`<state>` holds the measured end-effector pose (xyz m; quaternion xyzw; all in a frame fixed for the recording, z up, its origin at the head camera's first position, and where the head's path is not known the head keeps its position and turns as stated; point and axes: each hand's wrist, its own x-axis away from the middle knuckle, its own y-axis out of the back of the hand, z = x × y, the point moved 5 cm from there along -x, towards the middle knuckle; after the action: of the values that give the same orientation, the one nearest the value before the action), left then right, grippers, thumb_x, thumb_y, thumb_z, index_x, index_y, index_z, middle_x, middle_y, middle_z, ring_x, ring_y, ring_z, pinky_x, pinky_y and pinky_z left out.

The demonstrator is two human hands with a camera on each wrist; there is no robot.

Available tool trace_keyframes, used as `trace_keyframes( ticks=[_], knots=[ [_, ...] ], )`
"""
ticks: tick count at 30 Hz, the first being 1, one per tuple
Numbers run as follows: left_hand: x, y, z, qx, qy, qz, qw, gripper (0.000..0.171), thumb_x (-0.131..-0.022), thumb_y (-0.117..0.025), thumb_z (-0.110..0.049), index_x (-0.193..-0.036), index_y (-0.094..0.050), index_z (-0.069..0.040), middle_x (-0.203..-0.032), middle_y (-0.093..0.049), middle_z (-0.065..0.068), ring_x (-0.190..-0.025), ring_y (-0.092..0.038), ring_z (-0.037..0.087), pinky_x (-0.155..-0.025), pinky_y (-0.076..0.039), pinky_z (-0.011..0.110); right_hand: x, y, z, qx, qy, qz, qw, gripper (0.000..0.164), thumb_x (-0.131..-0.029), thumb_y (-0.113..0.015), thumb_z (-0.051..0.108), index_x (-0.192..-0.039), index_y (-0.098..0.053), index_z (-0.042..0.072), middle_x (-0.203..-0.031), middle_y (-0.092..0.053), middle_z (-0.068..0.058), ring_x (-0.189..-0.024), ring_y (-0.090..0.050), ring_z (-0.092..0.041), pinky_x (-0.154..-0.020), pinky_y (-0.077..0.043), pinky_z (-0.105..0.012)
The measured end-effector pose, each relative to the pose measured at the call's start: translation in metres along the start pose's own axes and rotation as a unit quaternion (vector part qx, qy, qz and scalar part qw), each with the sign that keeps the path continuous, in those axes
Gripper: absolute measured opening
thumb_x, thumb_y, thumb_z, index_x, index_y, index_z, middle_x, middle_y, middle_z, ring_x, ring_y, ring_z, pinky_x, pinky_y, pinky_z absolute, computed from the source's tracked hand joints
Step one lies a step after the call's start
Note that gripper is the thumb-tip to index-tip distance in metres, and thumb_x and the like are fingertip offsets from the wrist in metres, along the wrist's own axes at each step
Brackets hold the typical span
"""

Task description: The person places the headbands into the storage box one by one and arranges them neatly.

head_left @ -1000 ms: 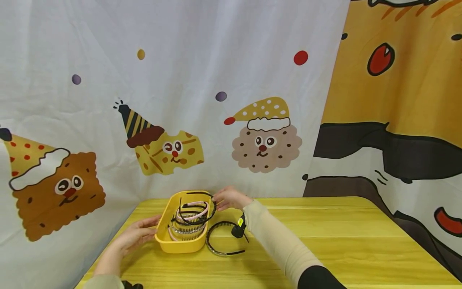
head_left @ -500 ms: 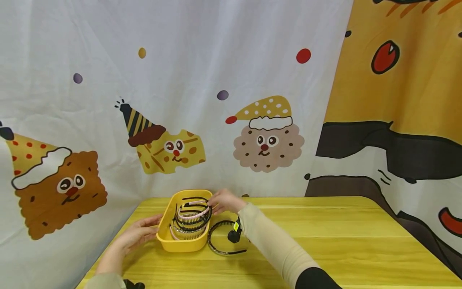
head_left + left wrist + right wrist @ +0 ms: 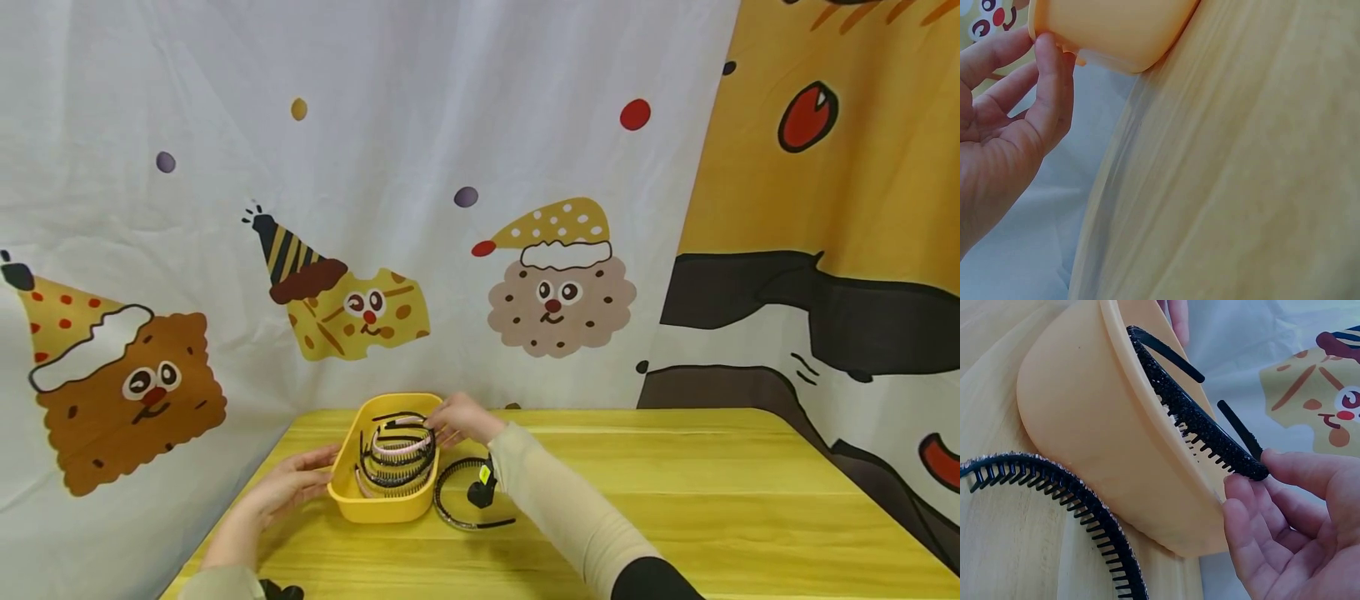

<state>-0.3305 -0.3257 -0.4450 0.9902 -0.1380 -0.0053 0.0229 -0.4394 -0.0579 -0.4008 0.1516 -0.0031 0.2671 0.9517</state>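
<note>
My right hand [image 3: 463,418] pinches one end of a black glittery headband [image 3: 1188,409] with comb teeth, which sits partly over the right side of a yellow plastic basket [image 3: 380,511]. The right wrist view shows thumb and fingertips on the band's curve, while its two ends point into the basket. Fingertips of my left hand [image 3: 1010,106] touch the basket's left rim from outside. Several other headbands lie nested in the basket, one pale pink [image 3: 401,447], others black. Just right of the basket, another black toothed headband [image 3: 1079,494] with a glittery edge rests on the table.
The wood-grain table [image 3: 675,500] extends to the right of the basket. A white curtain [image 3: 450,100] with cartoon prints hangs behind it and along its left side. A black wrist device [image 3: 482,490] hangs over part of the loose headband.
My right hand has moved slightly left and lowered the black headband into the basket, over the other bands. My left hand stays at the rim, and the view has shifted slightly.
</note>
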Motion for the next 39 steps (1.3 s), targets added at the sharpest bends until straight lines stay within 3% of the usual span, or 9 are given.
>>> trace_keyframes(
  ticks=[9, 18, 26, 39],
  knots=[
    [0.002, -0.004, -0.002, -0.003, 0.006, -0.003, 1.0000, 0.066, -0.096, -0.054, -0.001, -0.146, -0.015, 0.016, -0.138, -0.046, 0.020, -0.107, -0.058, 0.012, -0.092, -0.050, 0.031, -0.002, -0.006, 0.000, 0.006, 0.000, 0.005, 1.000, 0.018, -0.084, -0.071, 0.007, -0.099, -0.072, -0.003, -0.083, -0.069, -0.013, -0.062, -0.063, -0.020, -0.065, -0.058, -0.040],
    [0.002, -0.002, 0.000, -0.012, 0.009, -0.009, 0.9999, 0.067, -0.096, -0.055, -0.003, -0.147, -0.016, 0.015, -0.140, -0.043, 0.024, -0.108, -0.058, 0.014, -0.093, -0.049, 0.033, -0.003, -0.011, -0.001, 0.036, -0.001, -0.017, 0.999, 0.019, -0.086, -0.071, 0.008, -0.103, -0.070, -0.001, -0.074, -0.068, -0.009, -0.056, -0.058, -0.017, -0.058, -0.056, -0.037],
    [0.000, 0.000, 0.001, -0.005, -0.002, -0.004, 1.0000, 0.065, -0.096, -0.055, -0.002, -0.146, -0.017, 0.016, -0.139, -0.045, 0.022, -0.106, -0.059, 0.013, -0.090, -0.051, 0.030, 0.000, -0.009, 0.001, 0.040, 0.012, -0.007, 0.999, 0.015, -0.086, -0.071, 0.012, -0.094, -0.074, -0.001, -0.084, -0.070, -0.019, -0.056, -0.057, -0.018, -0.053, -0.050, -0.033],
    [0.002, -0.003, -0.003, -0.004, -0.004, 0.002, 1.0000, 0.066, -0.096, -0.055, -0.002, -0.146, -0.016, 0.017, -0.140, -0.044, 0.024, -0.106, -0.059, 0.013, -0.089, -0.051, 0.030, 0.002, 0.016, -0.007, 0.033, 0.029, -0.007, 0.999, 0.023, -0.089, -0.068, 0.018, -0.100, -0.073, -0.002, -0.092, -0.068, -0.016, -0.068, -0.063, -0.025, -0.070, -0.057, -0.044]
  ],
)
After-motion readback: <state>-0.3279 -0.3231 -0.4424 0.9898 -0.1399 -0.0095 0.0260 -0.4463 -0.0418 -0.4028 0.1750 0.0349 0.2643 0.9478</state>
